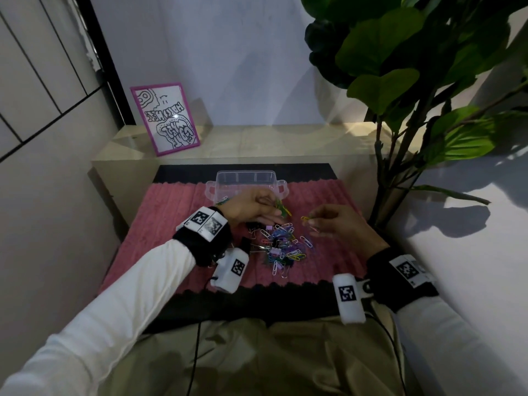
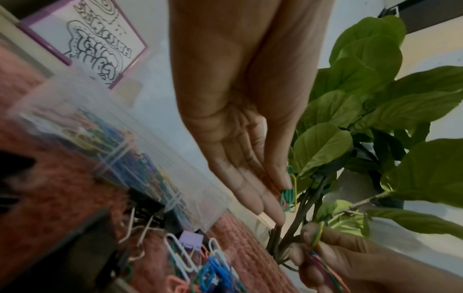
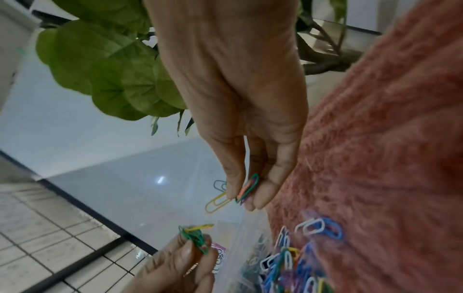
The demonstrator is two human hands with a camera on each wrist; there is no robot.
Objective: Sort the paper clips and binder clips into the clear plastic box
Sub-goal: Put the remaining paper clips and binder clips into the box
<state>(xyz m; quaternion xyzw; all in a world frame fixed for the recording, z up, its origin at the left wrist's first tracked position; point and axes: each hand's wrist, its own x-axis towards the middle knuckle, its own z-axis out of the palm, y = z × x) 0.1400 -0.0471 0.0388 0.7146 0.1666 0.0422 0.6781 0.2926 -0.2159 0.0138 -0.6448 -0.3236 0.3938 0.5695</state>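
Lap in khaki trousers (image 1: 257,355) sits nearest, white sleeves (image 1: 108,307) either side w/ tagged wrist units. Left hand (image 1: 251,208) grip pinches a small bunch of clips (image 1: 283,210), mostly green + yellow, thumb against straight fingers (image 2: 260,196); it hangs just in front of the box (image 1: 245,181), near its right end. Right hand (image 1: 334,221) grip, to the right of the left grip, pinches several clips (image 3: 246,191) incl. a yellow one (image 1: 305,218) sticking out toward the other hand. The two grips are near but apart.

Below and between both grips: loose pile (image 1: 283,245) of coloured paper clips on the pink mat (image 1: 171,224), w/ binder clips (image 1: 257,232) at its left side, partly under the left wrist. Box stands at the mat's far edge, dividers inside; left-wrist view shows clips already in compartments, blurred, can't tell which sort goes where. Plant (image 1: 414,81) crowds the right side, stems close by the right grip. Framed drawing (image 1: 165,118) leans on the ledge (image 1: 257,141) behind, far left. Mat lies on a black counter (image 1: 243,302) strip; wall (image 1: 57,195) close on the left, open mat left of the pile.
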